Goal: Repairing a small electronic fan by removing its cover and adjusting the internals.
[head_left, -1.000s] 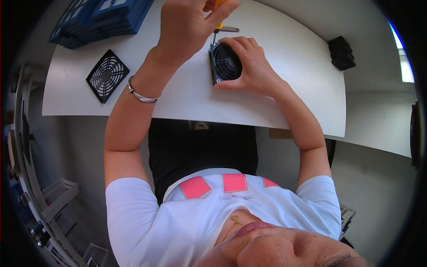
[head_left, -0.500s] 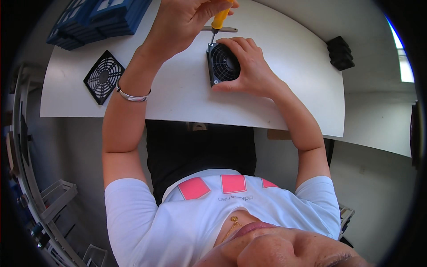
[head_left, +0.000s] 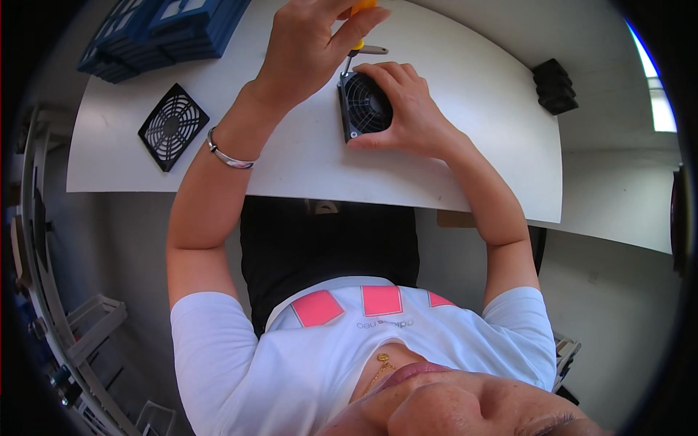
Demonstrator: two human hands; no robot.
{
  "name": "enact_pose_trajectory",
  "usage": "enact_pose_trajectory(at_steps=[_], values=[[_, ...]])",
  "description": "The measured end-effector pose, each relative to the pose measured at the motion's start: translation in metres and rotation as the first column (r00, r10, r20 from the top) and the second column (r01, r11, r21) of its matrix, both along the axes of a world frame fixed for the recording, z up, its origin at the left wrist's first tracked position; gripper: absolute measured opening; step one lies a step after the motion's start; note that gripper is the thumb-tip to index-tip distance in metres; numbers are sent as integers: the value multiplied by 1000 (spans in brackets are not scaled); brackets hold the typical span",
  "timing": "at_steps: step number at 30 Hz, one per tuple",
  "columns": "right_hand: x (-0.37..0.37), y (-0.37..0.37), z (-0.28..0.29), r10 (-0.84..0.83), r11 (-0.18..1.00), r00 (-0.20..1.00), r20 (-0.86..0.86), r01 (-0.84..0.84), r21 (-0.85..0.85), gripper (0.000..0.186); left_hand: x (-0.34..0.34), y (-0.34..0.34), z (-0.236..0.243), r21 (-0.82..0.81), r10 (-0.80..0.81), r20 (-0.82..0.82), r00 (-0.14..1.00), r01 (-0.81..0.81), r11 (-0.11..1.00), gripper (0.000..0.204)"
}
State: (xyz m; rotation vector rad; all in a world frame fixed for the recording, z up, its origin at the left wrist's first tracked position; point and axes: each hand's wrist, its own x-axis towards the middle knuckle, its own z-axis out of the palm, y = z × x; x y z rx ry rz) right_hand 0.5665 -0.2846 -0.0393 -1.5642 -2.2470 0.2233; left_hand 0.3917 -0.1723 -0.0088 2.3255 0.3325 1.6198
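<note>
1. Orange-handled screwdriver (head_left: 358, 29): the fingers of the left hand (head_left: 309, 47) are closed around its handle near the top edge, and its thin shaft points down at the upper left corner of the fan
2. The black square fan (head_left: 363, 105) stands on its edge on the white table (head_left: 472, 131), its round grille facing the person
3. The right hand (head_left: 407, 109) clamps the fan from the right, fingers curled over its top edge and thumb along the bottom
4. A silver bracelet (head_left: 227, 154) sits on the left wrist
5. A black fan guard (head_left: 173, 126) lies flat on the table, well to the left of the fan
6. Blue trays (head_left: 163, 29) are stacked at the far left corner; a black block (head_left: 556, 87) sits at the far right
</note>
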Motion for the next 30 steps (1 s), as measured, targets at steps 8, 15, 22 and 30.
enact_pose_trajectory(at_steps=[8, 15, 22, 30], values=[[0, 0, -1, 2, 1000, 1000, 0, -2, -1, 100, -6, 8, 5, -313, -382, 91, 920, 391, 866, 31], [0, 0, 0, 9, 1000, 1000, 7, -9, 14, 100, -7, 7, 5, -210, -104, -5, 995, 100, 972, 33], [1, 0, 1, 9, 1000, 1000, 0, -9, 2, 100, 0, 5, -5, 79, 84, 29, 996, -86, 993, 37], [1, 0, 2, 11, 1000, 1000, -15, -11, -8, 100, -7, -10, 19, -77, -81, -84, 993, 74, 994, 35]])
